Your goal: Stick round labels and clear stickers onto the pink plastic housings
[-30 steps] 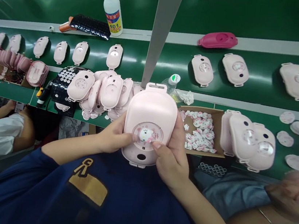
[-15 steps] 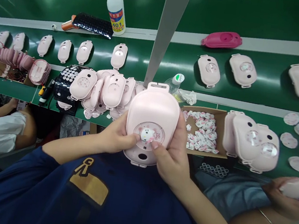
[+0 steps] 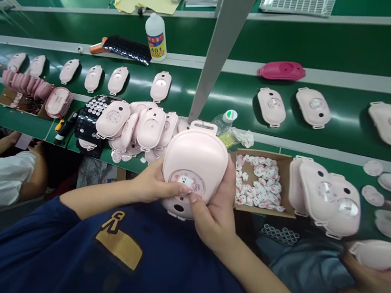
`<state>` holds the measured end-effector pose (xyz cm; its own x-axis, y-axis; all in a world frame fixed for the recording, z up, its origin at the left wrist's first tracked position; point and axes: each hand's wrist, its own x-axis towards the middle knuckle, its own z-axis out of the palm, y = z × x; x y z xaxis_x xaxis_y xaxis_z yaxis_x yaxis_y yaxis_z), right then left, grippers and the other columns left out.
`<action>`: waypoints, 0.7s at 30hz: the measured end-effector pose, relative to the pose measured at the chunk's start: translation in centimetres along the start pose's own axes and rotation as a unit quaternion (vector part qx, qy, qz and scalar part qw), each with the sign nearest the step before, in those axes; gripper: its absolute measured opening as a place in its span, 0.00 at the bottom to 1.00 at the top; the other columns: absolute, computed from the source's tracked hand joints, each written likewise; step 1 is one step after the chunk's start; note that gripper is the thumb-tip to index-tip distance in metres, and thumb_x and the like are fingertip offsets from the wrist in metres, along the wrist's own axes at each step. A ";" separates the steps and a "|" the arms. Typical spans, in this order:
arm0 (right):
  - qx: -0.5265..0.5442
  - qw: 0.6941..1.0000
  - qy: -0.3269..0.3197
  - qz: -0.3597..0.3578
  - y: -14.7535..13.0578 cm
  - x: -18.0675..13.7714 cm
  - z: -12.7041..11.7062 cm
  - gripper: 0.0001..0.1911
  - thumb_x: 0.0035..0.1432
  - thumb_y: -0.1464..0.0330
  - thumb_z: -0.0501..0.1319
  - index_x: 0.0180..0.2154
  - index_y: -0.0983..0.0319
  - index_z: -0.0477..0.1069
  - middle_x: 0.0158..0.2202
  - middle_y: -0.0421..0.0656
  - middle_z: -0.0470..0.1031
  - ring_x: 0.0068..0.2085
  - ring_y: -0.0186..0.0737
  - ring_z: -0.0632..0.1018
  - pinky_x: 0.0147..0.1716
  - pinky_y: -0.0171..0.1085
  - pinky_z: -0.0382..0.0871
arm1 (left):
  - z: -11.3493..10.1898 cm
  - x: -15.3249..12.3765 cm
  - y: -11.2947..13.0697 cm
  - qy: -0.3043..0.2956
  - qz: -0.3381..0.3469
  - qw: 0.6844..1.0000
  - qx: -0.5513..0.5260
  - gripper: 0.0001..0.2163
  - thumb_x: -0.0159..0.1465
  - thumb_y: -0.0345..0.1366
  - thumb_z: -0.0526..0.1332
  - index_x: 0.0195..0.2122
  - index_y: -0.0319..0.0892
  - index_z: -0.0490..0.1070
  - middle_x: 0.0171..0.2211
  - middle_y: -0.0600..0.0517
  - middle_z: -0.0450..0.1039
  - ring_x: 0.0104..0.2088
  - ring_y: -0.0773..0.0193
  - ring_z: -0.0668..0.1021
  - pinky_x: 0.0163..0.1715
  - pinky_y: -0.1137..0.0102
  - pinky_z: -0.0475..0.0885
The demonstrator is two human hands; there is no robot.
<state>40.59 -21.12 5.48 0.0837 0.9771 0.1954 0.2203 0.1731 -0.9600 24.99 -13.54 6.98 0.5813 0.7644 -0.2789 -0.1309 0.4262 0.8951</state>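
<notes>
I hold a pale pink plastic shell (image 3: 196, 158) upright in front of my chest with both hands. My left hand (image 3: 156, 184) grips its left side, thumb pressed on the round window. My right hand (image 3: 214, 206) wraps its right side, thumb beside a small white cat figure (image 3: 184, 180) in that window. A dark hole shows low on the shell, under my thumbs. A cardboard box (image 3: 277, 155) of small cat pieces sits just right of the shell.
A heap of pink shells (image 3: 136, 126) lies left of me and a stack (image 3: 326, 192) lies right. More shells ride the green belt (image 3: 224, 90). A grey post (image 3: 223, 44) rises ahead. A glue bottle (image 3: 155, 38) stands beyond. People sit on both sides.
The shell has tipped so its window faces more downward, and my thumbs have closed over the cat figure. My view has lifted a little. The person at right has drawn a shell lower.
</notes>
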 end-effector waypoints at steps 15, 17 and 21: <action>0.100 0.986 -0.111 0.071 3.2 2.6 2.5 0.35 0.67 0.56 0.58 0.69 0.44 0.45 0.68 0.49 0.57 0.61 0.49 0.72 0.60 0.54 0.68 | -11.8 3.3 3.3 0.315 0.039 0.945 -0.084 0.28 0.44 0.39 0.75 0.47 0.40 0.74 0.36 0.47 0.81 0.42 0.48 0.82 0.45 0.58 0.79; 0.082 0.988 -0.096 0.090 3.9 2.6 2.5 0.33 0.67 0.56 0.58 0.68 0.45 0.48 0.66 0.49 0.60 0.61 0.48 0.73 0.60 0.53 0.69 | -15.9 5.1 4.6 0.347 0.062 0.935 -0.043 0.28 0.43 0.36 0.75 0.47 0.40 0.73 0.36 0.47 0.81 0.42 0.49 0.82 0.44 0.60 0.78; 0.047 0.990 -0.052 0.123 5.2 2.6 3.1 0.30 0.67 0.59 0.58 0.67 0.45 0.52 0.64 0.48 0.65 0.58 0.48 0.76 0.57 0.51 0.72 | -21.9 12.1 6.6 0.344 0.032 0.938 -0.001 0.25 0.44 0.30 0.73 0.45 0.36 0.72 0.32 0.48 0.79 0.41 0.50 0.81 0.45 0.59 0.77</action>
<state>38.98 -17.35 0.37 0.0223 0.9977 -0.0635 0.1147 -0.0656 -0.9912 13.57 9.16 1.87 -0.0835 0.9197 -0.3837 -0.1489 0.3692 0.9174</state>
